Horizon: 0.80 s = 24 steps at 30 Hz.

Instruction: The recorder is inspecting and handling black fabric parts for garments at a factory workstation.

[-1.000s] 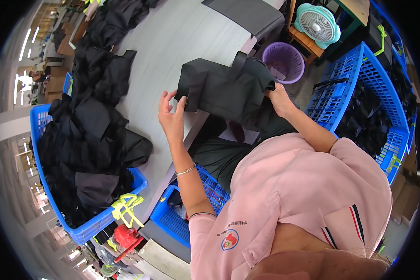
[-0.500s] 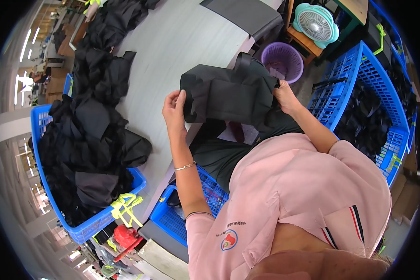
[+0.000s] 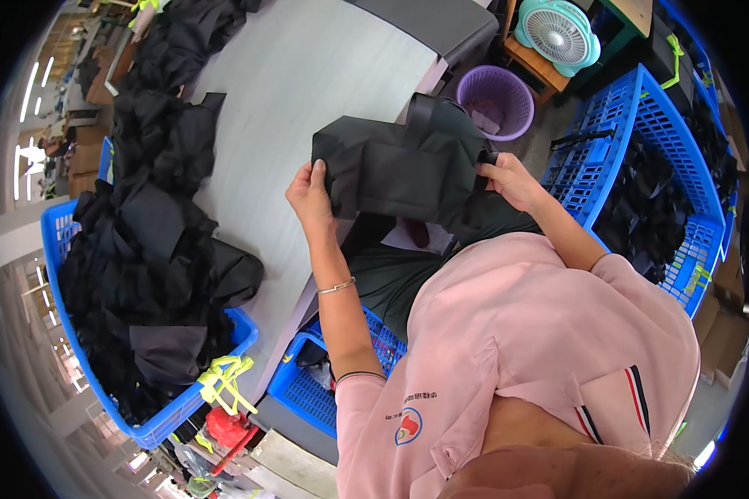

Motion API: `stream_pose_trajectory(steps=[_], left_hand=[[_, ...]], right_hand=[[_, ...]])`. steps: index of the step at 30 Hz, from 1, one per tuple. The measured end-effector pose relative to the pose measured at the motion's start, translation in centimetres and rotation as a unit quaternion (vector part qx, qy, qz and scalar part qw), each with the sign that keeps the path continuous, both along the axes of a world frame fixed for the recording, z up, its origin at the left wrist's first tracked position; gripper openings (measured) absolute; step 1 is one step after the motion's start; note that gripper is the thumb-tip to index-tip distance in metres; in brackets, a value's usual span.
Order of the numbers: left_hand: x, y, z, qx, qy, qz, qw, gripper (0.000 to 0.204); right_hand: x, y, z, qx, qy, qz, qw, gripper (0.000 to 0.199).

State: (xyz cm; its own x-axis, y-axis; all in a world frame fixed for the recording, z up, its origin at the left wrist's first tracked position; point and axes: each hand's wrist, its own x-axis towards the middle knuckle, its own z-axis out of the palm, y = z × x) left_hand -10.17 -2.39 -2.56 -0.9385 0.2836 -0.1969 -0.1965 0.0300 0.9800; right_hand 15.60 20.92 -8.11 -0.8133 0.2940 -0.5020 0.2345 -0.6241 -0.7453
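I hold a black fabric piece (image 3: 399,166) spread out in front of me above the edge of a grey table (image 3: 308,75). My left hand (image 3: 310,198) pinches its left edge, thumb on top. My right hand (image 3: 508,179) grips its right edge, where the cloth bunches and hangs down toward my lap. A thin bracelet sits on my left wrist.
A blue crate (image 3: 233,341) heaped with black garments stands at my left, more black cloth (image 3: 171,125) piled along the table's far side. Another blue crate (image 3: 308,391) sits under my left arm, a large one (image 3: 632,125) at my right. A purple basket (image 3: 498,98) and a teal fan (image 3: 558,33) lie beyond.
My left hand moved right and took hold of the cloth's left edge. Both hands have lifted the piece slightly and spread it flatter.
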Motion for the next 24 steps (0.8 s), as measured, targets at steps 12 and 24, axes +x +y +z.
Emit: stream_pose_trajectory(steps=[12, 24], left_hand=[[1.0, -0.2, -0.6, 0.030, 0.039, 0.062, 0.997, 0.025], [-0.6, -4.5, -1.8, 0.007, 0.001, 0.046, 0.999, 0.006]], right_hand=[[-2.6, -0.2, 0.6, 0.129, -0.049, -0.102, 0.985, 0.020], [-4.9, 0.2, 1.7, 0.155, -0.010, -0.037, 0.987, 0.026]])
